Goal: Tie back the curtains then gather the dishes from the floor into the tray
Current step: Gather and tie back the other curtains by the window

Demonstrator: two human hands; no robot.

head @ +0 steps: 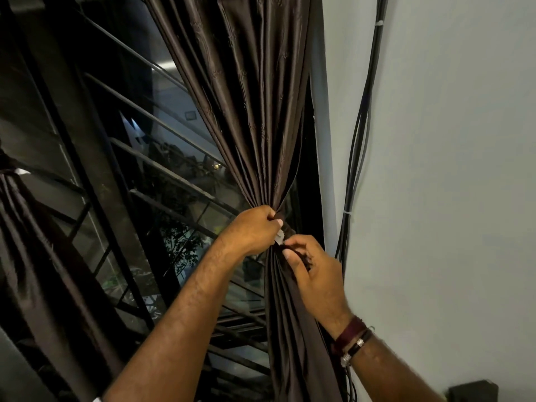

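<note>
While the left hand (255, 227) clenches the gathered curtain (255, 117) at frame centre, the right hand (313, 271) — just below-right — pinches the dark tie-back (293, 252).

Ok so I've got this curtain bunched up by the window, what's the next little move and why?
Probably finish fastening the tie. Your left hand grips the gathered curtain at its waist, and your right hand pinches the dark tie-back just below, near a small white piece. Whether the tie is already closed can't be seen.
</note>
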